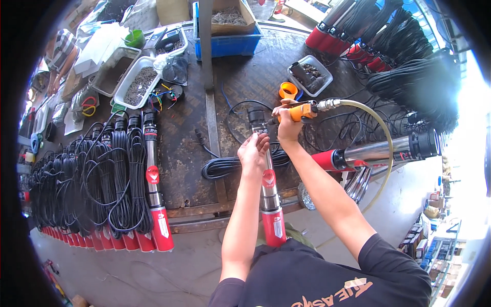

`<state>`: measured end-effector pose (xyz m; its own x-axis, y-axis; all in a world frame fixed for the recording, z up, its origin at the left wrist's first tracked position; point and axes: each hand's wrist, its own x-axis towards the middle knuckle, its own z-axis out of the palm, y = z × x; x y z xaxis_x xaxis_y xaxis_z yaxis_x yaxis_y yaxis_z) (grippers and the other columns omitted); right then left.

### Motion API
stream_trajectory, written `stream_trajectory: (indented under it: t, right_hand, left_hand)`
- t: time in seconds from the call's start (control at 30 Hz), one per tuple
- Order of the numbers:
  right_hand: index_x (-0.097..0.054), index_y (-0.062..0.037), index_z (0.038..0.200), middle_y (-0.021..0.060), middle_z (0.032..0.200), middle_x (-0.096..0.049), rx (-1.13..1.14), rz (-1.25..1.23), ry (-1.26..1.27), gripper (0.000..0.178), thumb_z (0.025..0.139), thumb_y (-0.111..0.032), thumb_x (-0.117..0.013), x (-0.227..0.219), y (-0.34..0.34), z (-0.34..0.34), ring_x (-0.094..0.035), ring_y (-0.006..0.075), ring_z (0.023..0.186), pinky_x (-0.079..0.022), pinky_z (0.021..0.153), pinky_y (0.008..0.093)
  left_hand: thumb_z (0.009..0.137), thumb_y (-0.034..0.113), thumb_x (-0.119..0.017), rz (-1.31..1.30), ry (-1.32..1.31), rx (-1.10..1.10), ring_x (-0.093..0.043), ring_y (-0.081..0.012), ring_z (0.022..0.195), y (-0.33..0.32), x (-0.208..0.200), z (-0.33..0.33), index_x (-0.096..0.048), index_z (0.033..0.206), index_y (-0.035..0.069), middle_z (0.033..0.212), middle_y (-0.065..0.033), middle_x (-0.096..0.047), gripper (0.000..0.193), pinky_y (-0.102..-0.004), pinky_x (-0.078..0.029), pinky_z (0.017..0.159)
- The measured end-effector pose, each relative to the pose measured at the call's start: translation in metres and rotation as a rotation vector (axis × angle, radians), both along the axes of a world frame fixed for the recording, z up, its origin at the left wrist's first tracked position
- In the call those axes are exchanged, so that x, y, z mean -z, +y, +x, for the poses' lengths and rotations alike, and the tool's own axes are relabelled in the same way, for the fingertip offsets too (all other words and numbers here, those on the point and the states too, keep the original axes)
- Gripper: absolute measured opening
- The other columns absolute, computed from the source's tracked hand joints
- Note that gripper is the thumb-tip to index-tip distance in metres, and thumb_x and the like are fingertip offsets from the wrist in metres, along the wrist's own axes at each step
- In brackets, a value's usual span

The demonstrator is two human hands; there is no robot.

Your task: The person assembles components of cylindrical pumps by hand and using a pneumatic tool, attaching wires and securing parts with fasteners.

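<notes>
Worn and scuffed, the dark table is carrying the work under strong light from the right. Between the two hands, a submersible pump is lying lengthwise, its red end jutting past the near edge toward the person. The left hand is closing its grip loosely around the pump's upper part, fingertips bunched near the dark head; whether they are also pinching something small, I cannot tell. The right hand is wrapping its grip snugly round an orange air driver, whose nose is pointing left at the pump head; bit contact is not showing clearly. The step is looking like driving a fastener into that head: doing it well would mean bracing the pump against rolling, holding the driver square, squeezing gently until the bit seats, and keeping the left fingertips clear of it. Just left, a black cable coil is resting beside the pump. From the driver's rear, a pale air hose is curving right and down. Farther left, cable-draped pumps are standing in a row.
</notes>
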<state>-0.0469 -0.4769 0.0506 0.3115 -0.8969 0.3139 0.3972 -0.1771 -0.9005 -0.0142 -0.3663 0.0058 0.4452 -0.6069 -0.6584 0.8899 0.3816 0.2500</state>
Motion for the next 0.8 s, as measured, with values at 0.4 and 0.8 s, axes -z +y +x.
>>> stream_trajectory:
  t: [0.4, 0.8]
  right_hand:
    - [-0.053, -0.0019, 0.110, 0.0034, 0.077, -0.052, -0.103, 0.180, -0.245, 0.027, 0.084, 0.005, -0.052, -0.040, 0.037, -0.052, -0.056, 0.0175, 0.071, -0.050, 0.073, 0.0339]
    - [-0.052, -0.0050, 0.108, 0.0039, 0.080, -0.053, -0.254, 0.049, -0.167, 0.026, 0.084, 0.005, -0.051, -0.033, 0.033, -0.036, -0.057, 0.0168, 0.075, -0.049, 0.077, 0.0338]
  left_hand:
    - [0.101, 0.018, -0.065, -0.199, 0.012, 0.181, -0.061, -0.0103, 0.068, 0.007, -0.012, -0.016, -0.067, 0.101, 0.000, 0.083, -0.0042, -0.067, 0.018, -0.0203, -0.047, 0.054]
    - [0.094, 0.022, -0.074, -0.217, 0.269, 0.116, -0.054, -0.0091, 0.053, -0.015, -0.006, -0.008, -0.061, 0.083, 0.009, 0.068, -0.0008, -0.061, 0.022, -0.0211, -0.041, 0.043]
